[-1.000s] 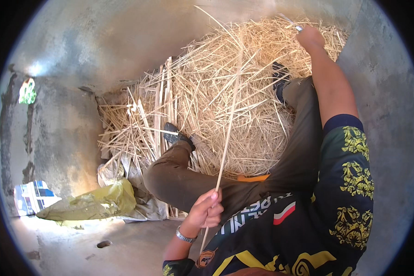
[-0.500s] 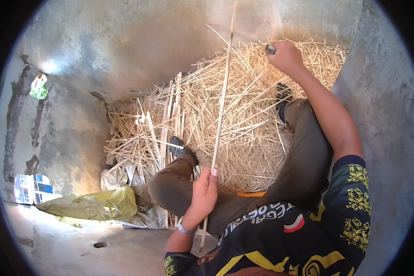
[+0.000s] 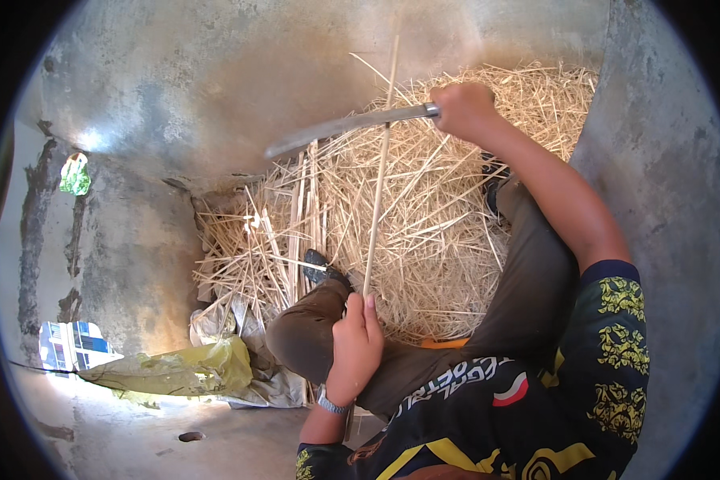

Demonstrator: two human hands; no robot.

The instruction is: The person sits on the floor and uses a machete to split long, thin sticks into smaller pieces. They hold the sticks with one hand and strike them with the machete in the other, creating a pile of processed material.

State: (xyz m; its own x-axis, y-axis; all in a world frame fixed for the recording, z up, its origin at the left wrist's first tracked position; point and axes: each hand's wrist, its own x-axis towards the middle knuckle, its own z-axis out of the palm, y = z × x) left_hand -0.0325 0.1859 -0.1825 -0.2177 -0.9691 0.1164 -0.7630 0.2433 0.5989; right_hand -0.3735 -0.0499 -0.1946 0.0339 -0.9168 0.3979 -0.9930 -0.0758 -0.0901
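Observation:
My left hand (image 3: 356, 348) is closed around the lower part of a long, thin, pale stick (image 3: 379, 184), perhaps split bamboo. The stick runs away from me and up towards the far wall. My right hand (image 3: 466, 110) grips the handle of a machete (image 3: 340, 126), whose long, slightly curved blade points left and is a little blurred. In this view the blade crosses the upper part of the stick; whether it touches cannot be told. The stick's lower end is hidden behind my left hand and wrist.
Pale shavings and split strips (image 3: 440, 208) lie in a thick heap around my feet. Longer strips (image 3: 298, 200) lie left of centre. Concrete walls (image 3: 208, 88) stand close ahead and at both sides. A yellow-green plastic sack (image 3: 208, 364) lies left of my knee, with a grey sheet (image 3: 284, 384) beside it.
My right hand has moved left and slightly nearer, and the machete's blade now shows plainly across the stick. My left hand keeps its hold; the stick's far end has shifted slightly left.

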